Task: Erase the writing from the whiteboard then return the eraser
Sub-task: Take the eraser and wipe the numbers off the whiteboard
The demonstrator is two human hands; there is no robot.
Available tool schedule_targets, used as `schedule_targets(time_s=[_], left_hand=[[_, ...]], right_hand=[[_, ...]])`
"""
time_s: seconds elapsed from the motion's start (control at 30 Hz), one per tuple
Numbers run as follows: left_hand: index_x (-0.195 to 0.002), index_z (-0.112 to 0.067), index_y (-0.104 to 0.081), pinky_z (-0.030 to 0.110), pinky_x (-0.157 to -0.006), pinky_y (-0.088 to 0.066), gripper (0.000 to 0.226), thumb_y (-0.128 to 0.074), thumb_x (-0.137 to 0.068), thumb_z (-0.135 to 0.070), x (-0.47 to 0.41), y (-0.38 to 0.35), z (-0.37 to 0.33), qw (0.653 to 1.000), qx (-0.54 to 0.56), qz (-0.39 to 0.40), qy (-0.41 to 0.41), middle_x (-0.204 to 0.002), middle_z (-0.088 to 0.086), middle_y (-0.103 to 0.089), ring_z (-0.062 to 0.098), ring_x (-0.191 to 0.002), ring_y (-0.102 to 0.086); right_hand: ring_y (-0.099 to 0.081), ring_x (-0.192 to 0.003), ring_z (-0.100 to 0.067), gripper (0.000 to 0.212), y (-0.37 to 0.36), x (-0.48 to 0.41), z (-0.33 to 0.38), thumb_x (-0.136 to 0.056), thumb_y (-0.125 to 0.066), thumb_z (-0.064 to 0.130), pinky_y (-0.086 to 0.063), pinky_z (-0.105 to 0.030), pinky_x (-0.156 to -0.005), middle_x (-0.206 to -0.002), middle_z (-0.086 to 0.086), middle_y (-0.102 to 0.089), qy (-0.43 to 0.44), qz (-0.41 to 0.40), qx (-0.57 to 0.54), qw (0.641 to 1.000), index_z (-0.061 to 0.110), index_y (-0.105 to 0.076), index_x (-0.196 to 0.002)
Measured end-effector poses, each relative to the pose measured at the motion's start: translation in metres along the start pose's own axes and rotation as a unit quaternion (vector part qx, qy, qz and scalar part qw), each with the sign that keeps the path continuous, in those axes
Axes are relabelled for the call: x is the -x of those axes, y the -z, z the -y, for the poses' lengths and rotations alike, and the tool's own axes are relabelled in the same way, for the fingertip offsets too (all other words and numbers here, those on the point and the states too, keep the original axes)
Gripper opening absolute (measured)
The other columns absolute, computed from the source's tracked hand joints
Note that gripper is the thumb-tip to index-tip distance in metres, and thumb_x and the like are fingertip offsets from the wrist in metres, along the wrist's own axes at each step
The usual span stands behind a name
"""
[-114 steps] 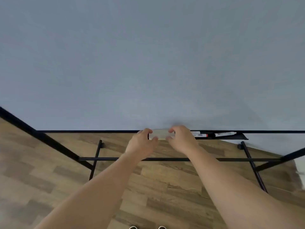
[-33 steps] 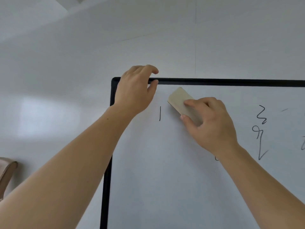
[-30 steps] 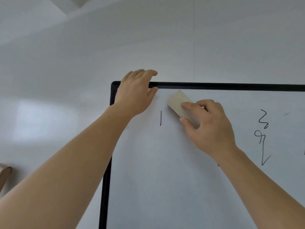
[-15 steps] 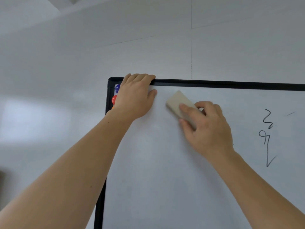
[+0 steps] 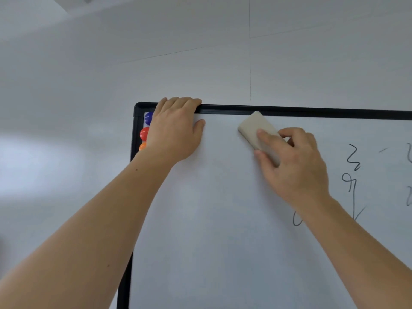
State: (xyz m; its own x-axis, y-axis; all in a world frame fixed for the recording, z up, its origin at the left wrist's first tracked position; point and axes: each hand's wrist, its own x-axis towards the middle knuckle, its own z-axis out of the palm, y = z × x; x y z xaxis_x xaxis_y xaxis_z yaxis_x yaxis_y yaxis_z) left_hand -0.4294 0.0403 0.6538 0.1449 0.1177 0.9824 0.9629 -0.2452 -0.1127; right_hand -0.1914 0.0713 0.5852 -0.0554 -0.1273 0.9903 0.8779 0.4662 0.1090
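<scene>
I'm mid-erase. My right hand (image 5: 294,163) has its grip closed around the beige rectangular felt eraser (image 5: 256,128), pressed flat on the black-framed whiteboard (image 5: 211,219), its top corner touching the upper frame. My left hand (image 5: 176,130) lies open, gripping nothing, fingers hooked over the board's top edge at centre-left of frame. Black marker squiggles (image 5: 353,175) remain at right; I judge the next move is a sweep rightward over them.

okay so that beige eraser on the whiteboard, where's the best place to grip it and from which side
Probably across its two long edges, coming from the lower right as the right hand does. The eraser lies flat on the whiteboard, tilted, its upper end near the frame.
</scene>
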Motion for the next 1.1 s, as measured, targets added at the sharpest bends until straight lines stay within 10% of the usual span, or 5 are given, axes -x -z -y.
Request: schedule_targets(time_s=[0.4, 0.77, 1.1], left_hand=[[-0.142, -0.024, -0.049, 0.05, -0.118, -0.022, 0.054, -0.052, -0.094, -0.049, -0.018, -0.013, -0.049, 0.997, -0.008, 0.067, -0.029, -0.14, 0.002, -0.057, 0.031, -0.13, -0.048], [-0.134, -0.024, -0.056, 0.039, -0.11, -0.026, 0.05, -0.059, -0.089, -0.046, -0.019, -0.036, -0.076, 1.0, 0.027, -0.01, -0.013, -0.124, 0.004, -0.06, 0.03, -0.118, -0.05], [-0.13, -0.02, -0.06, 0.04, -0.108, -0.029, 0.052, -0.056, -0.085, -0.045, -0.018, -0.043, -0.075, 0.999, 0.025, -0.035, -0.01, -0.12, 0.007, -0.063, 0.033, -0.115, -0.053]], right_hand=[[-0.058, -0.087, -0.033, 0.033, 0.007, 0.059, 0.007, -0.088, -0.067, 0.031, -0.049, -0.036, -0.063, -0.103, -0.013, -0.063, 0.146, 0.051, -0.007, 0.988, 0.022, -0.07, -0.12], [-0.052, -0.095, -0.033, 0.036, 0.023, 0.019, -0.057, -0.086, -0.066, 0.035, -0.053, -0.043, -0.061, -0.113, -0.01, -0.056, -0.038, -0.024, 0.016, 0.999, 0.029, -0.066, -0.122], [-0.056, -0.087, -0.033, 0.035, 0.027, 0.039, -0.058, -0.084, -0.07, 0.032, -0.053, -0.037, -0.06, -0.105, -0.011, -0.06, 0.083, 0.009, 0.012, 0.996, 0.025, -0.071, -0.119]])
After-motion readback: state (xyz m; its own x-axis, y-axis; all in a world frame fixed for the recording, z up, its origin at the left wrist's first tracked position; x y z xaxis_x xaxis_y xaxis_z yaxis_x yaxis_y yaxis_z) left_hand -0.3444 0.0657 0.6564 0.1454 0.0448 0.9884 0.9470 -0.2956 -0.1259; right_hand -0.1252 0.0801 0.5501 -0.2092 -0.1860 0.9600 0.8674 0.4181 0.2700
